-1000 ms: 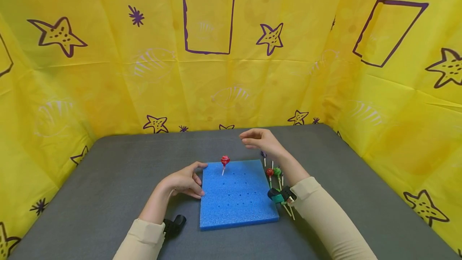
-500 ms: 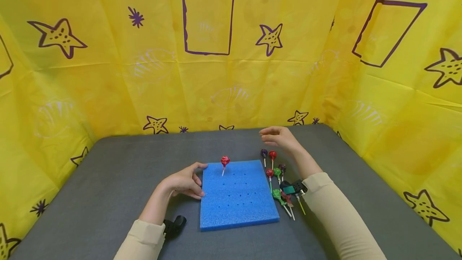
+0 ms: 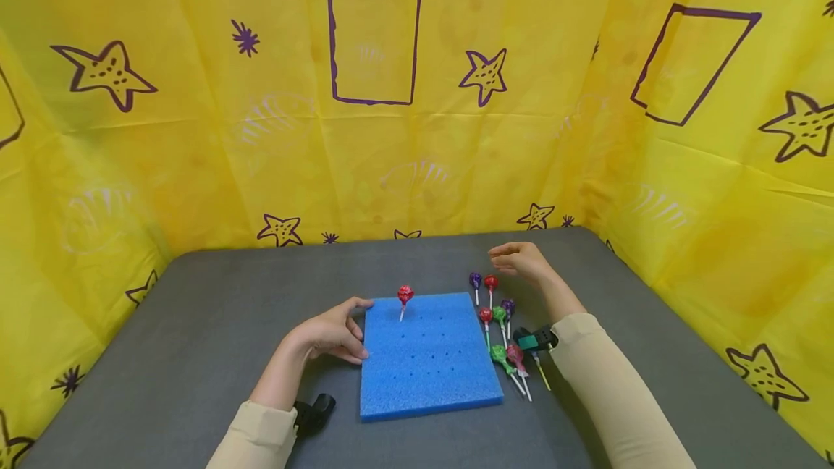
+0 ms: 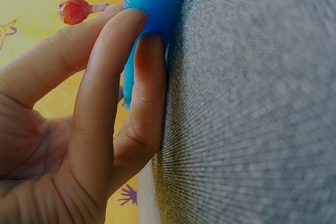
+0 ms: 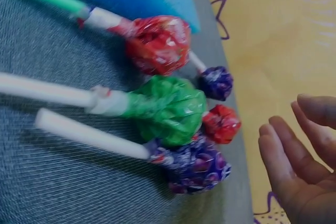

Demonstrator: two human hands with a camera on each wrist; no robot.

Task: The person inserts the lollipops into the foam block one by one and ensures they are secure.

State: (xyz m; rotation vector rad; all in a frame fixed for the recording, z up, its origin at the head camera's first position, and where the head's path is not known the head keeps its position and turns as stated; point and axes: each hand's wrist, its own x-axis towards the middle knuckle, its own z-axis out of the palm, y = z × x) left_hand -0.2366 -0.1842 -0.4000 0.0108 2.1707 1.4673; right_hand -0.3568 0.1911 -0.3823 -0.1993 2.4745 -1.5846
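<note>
My left hand is at the left side of a blue foam board dotted with small holes. Its fingertips press against the board's edge in the left wrist view. One red-wrapped lollipop stands upright by its stick near the board's far left corner. Over the table's far right part, my right hand hovers with loosely bent fingers and holds nothing. Just nearer than it lie a purple lollipop and a red lollipop. The right wrist view shows a green lollipop with others around it.
Several more wrapped lollipops lie right of the board, among them a green one and a pinkish-red one. The grey table is walled in by a yellow patterned cloth.
My right hand has moved right, from beyond the board to above the lollipops' far end, bringing more of them into view. My left hand stays at the board's edge.
</note>
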